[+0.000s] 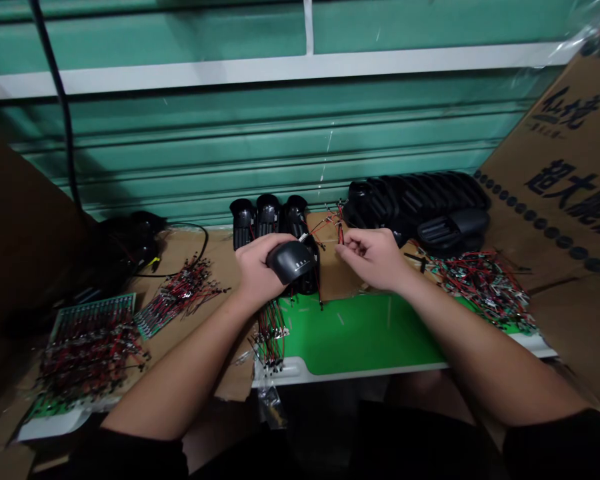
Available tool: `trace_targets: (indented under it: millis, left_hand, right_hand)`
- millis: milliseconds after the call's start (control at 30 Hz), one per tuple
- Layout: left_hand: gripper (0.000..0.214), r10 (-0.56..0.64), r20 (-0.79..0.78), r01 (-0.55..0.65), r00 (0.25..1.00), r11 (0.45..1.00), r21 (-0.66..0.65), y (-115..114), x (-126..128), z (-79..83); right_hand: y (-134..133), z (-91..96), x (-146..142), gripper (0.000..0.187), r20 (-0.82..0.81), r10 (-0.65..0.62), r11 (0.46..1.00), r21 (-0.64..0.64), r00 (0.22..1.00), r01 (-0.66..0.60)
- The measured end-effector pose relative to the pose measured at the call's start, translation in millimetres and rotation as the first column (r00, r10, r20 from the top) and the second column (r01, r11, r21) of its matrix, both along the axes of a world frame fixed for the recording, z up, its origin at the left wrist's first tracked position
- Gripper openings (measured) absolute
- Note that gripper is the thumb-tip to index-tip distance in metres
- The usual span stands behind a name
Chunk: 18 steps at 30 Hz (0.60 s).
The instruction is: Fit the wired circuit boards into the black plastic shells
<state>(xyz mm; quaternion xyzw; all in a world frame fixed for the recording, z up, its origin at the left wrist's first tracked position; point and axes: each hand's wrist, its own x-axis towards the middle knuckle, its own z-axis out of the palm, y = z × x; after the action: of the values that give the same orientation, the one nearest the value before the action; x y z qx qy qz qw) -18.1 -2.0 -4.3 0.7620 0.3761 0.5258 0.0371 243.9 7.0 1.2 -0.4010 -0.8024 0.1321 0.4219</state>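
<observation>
My left hand (257, 268) is closed around a rounded black plastic housing (293, 261) with a row of small light marks on its front. Thin red and black wires (325, 223) stand up behind that housing and run toward my right hand (373, 257). The right thumb and fingertips are pinched together on a wire lead (341, 233). Just beyond my left hand, several black housings (269, 217) stand with their hollow sides showing. Another black housing partly shows below the held one. Beneath my left wrist lies a bundle of wired leads (271, 333).
A green board (365, 333) lies in front of me. Black shells (420, 200) are stacked at the back right beside a pile of wired parts (485, 287). More wired circuit boards (90, 353) lie left. A cardboard box (565, 187) stands right; a green shutter (230, 133) rises behind.
</observation>
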Motion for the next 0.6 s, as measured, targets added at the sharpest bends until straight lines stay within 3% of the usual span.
trace_targets:
  millis: [333,467,600]
  left_hand:
    - [0.011,-0.073,-0.175,0.117,0.982,0.958,0.261,7.7,-0.5,-6.5]
    - [0.013,-0.076,-0.138,0.097,0.988,0.984,0.152,4.9,-0.7,-3.5]
    - [0.018,-0.026,0.014,0.027,1.0,0.998,-0.063,-0.1,-1.0,2.9]
  right_hand:
    - [-3.3,4.6,-1.5,0.037,-0.177,0.002,0.936,-0.346,0.984,-0.064]
    - [-3.5,5.1,-1.0,0.037,-0.182,0.013,0.923,-0.375,0.983,-0.082]
    - [-2.0,4.8,2.3,0.034,-0.15,0.052,0.956,-0.279,0.987,-0.093]
